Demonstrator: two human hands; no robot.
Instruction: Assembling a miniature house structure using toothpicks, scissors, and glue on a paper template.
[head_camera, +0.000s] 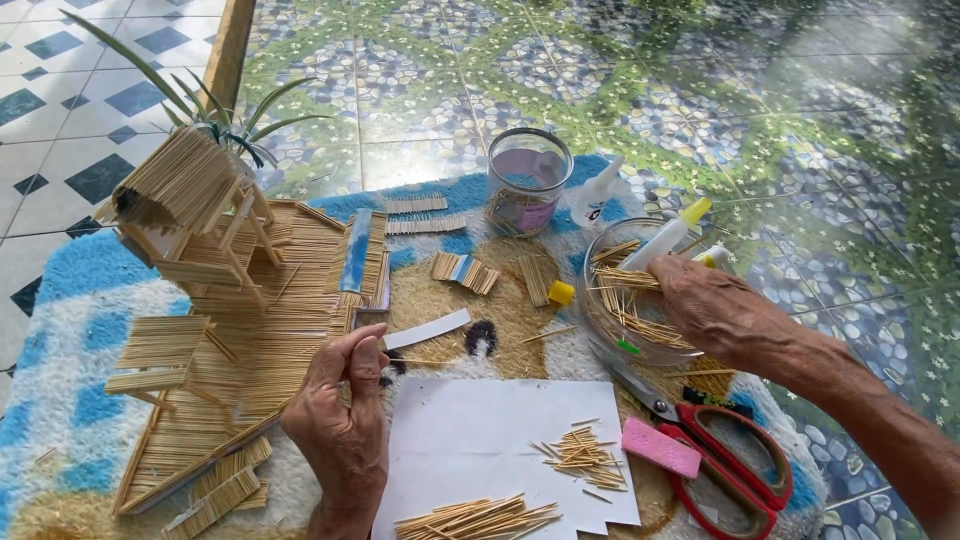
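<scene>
1. The left hand (340, 400) sits low in the middle of the head view, fingers pinched narrow around one thin wooden stick (352, 372). The stick's long axis runs nearly upright in the picture, its top end pointing away from the person, towards the stick house model (215, 230).
2. The right hand (715, 310) reaches into the clear plastic bowl (600, 330), fingers curled down over the loose sticks inside; I cannot tell whether it grips any.
3. On the white paper sheet (470, 450) lie two heaps of sticks: a small scattered one (583, 460) and a longer bundle (475, 520) at the near edge.
4. One pair of red scissors (725, 450) lies just beside the paper, with one pink block (660, 447) touching it.
5. Behind the bowl stand one clear jar (527, 180) and two glue bottles (665, 235).
6. Everything rests on a blue and white rug (70, 330) on the tiled floor.
</scene>
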